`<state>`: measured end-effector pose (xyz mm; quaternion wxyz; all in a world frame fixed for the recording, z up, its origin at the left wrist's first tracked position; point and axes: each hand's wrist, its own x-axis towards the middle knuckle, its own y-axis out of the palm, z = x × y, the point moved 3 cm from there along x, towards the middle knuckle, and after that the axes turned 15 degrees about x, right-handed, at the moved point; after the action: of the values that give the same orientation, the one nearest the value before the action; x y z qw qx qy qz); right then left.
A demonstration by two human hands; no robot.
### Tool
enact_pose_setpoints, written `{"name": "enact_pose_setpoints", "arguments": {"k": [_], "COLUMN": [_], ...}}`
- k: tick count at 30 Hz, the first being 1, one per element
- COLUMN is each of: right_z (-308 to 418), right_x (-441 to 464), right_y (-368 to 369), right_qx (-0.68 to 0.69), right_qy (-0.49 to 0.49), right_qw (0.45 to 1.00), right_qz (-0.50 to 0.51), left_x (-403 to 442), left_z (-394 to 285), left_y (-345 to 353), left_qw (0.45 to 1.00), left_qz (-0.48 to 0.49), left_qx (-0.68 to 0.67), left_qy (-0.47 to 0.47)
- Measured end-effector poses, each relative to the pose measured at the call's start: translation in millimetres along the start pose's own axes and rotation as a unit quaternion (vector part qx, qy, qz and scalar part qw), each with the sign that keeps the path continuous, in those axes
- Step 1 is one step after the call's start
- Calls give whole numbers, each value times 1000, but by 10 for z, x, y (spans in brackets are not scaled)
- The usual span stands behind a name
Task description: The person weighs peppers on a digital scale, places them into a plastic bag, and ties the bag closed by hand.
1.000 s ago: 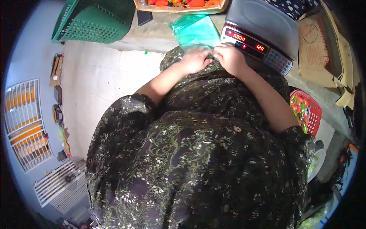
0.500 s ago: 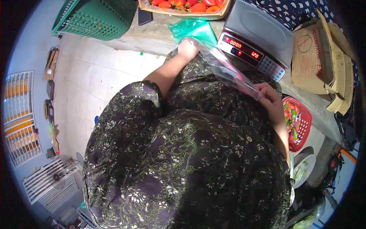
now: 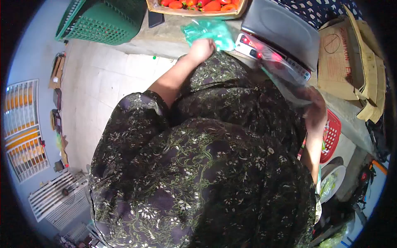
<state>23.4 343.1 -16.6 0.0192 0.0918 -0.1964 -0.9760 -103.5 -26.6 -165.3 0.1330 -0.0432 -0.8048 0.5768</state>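
Observation:
My right hand (image 3: 316, 105) is closed on one end of a clear plastic bag (image 3: 285, 84). The bag trails up and left in front of the digital scale (image 3: 273, 56), blurred by motion and partly covering its red display. My left hand (image 3: 202, 49) is closed over my knee at the lower edge of a crumpled green plastic bag (image 3: 209, 31). Whether anything is in its curled fingers is hidden. Behind the green bag stands a box (image 3: 198, 15) of red and orange peppers (image 3: 211, 5).
A green perforated basket (image 3: 103, 25) and a dark phone-like slab (image 3: 156, 19) are at upper left. An open cardboard box (image 3: 337, 62) sits right of the scale. Below it are a red basket (image 3: 332, 136), partly behind my right arm, and a white bowl (image 3: 339, 177).
My right hand has moved right and slightly down, pulling the clear bag along. The bag's other end has come away from my left hand, which has shifted slightly left.

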Motion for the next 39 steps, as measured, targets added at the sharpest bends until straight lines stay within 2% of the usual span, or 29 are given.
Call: {"name": "enact_pose_setpoints", "arguments": {"k": [1,2,3,5,7,8,9,11,13,14,16,17,18,19,20,23,25,27,30,32,33,34,35,36,37,38,39], "right_z": [8,6,-2,-59,-73,-90,-85,-73,-117,-237,-264,-272,-313,-335,-360,-444,-454,-444,-507,-533,-541,-517,-446,-401,-400,-513,-526], "right_x": [5,8,-3,-55,-52,-35,-69,-157,-131,-96,-122,-132,-136,-130,-125,-110,-89,-82,1,64,76,77,92,115,164,193,187], "right_y": [-93,-280,-471,-828,-1131,-1242,-1111,-848,-752,-846,-555,-458,-517,-519,-522,-685,-733,-698,-821,-776,-690,-516,-266,-130,-100,-73,21], "right_qx": [98,195,290,284,275,270,235,151,128,80,-78,-157,-136,-150,-163,-157,-153,-163,-277,-214,-183,-161,-139,-116,-255,-385,-375], "right_qy": [-10,-21,-32,-3,26,42,18,-13,47,42,53,59,120,124,127,132,136,138,85,36,10,22,31,39,-106,-245,-267], "right_qw": [995,981,957,959,960,961,972,973,987,995,994,984,980,978,976,978,979,976,942,961,968,971,973,976,951,885,886], "right_qz": [5,9,10,20,38,49,-23,-173,-87,-37,-58,-68,-83,-78,-74,-28,-15,-38,-172,-172,-169,-175,-179,-182,-138,-89,-54], "left_x": [-61,-133,-189,-254,-281,-307,-334,-371,-354,-307,-234,-228,-231,-217,-165,44,160,258,130,-51,-128,-238,-331,-385,-454,-470,-485], "left_z": [-49,-96,-200,-518,-696,-729,-806,-758,-718,-685,-630,-590,-587,-581,-529,-404,-262,-119,-576,-1040,-1312,-1508,-1679,-1934,-2082,-2148,-2216], "left_y": [25,7,-18,-198,-188,-168,-273,-298,-316,-305,-230,-131,-93,-65,-10,94,120,142,-137,-287,-512,-486,-316,-646,-786,-824,-853], "left_qw": [997,995,989,973,969,973,974,969,954,948,939,952,963,972,977,988,979,957,975,976,951,914,784,793,734,749,763], "left_qz": [42,22,49,139,139,171,201,231,255,266,259,225,190,154,187,123,126,198,205,183,262,280,327,352,356,344,330], "left_qx": [56,-13,-78,-101,-152,-118,-83,39,120,139,197,169,141,114,54,98,156,209,59,-85,-153,-288,-527,-497,-577,-566,-554], "left_qy": [45,95,111,155,137,99,60,79,97,104,113,121,129,138,82,-2,-31,-30,54,87,55,45,7,-26,-48,3,53]}}
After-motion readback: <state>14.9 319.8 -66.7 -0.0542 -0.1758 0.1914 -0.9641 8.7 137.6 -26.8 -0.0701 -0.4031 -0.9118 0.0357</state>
